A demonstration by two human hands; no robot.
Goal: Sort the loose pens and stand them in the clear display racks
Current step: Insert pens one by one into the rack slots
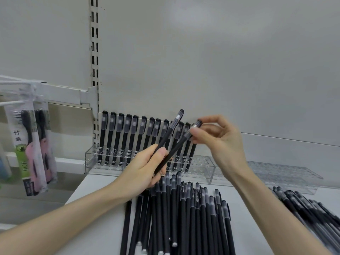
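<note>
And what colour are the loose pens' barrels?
Black; the loose pens show best in the head view.

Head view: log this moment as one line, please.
left hand: grips two pens | right hand: pinches lower pen at cap | clear rack: left part filled | loose pens: piled in front

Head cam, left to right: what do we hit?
Hanging toothbrush packs → slotted shelf upright → left hand gripping two pens → right hand pinching the lower pen by its cap → empty clear rack.
</note>
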